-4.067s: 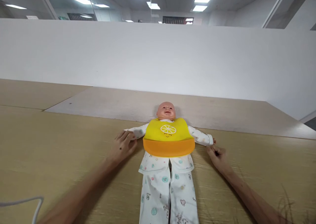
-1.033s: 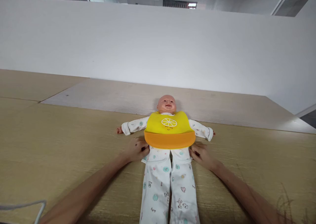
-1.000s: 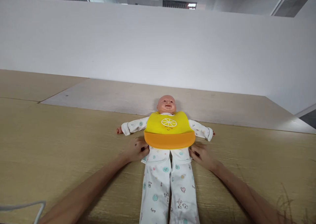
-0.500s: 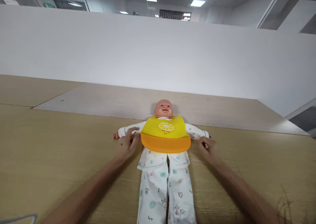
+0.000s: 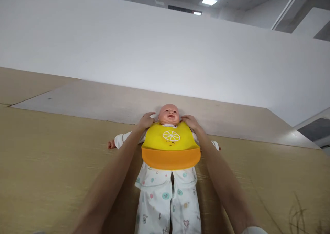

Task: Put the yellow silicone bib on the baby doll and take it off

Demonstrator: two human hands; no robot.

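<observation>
A baby doll (image 5: 168, 114) lies on its back, face up, on a wood-toned counter (image 5: 51, 165), with its head toward the far side and its legs toward the person. It wears white pajamas (image 5: 165, 196) printed with small coloured dots and animals, and over its chest sits a yellow bib (image 5: 170, 141) with a lemon-slice face and an orange pocket along the lower edge.

Both arms reach up along the sides of the doll's body. The left hand (image 5: 145, 121) rests on the doll's shoulder on the left of the view, just beside the head and touching the top of the bib, with its fingers (image 5: 149, 115) spread and curved over the shoulder. The right hand (image 5: 190, 121) sits on the other shoulder, also beside the head, with its fingers (image 5: 186, 117) slightly spread. Neither hand shows a clear pinch.

One of the doll's small hands (image 5: 111, 144) sticks out from a sleeve on the left. Beyond the doll's head lies a paler board (image 5: 85, 103), and behind that rises a white wall (image 5: 154, 44).
</observation>
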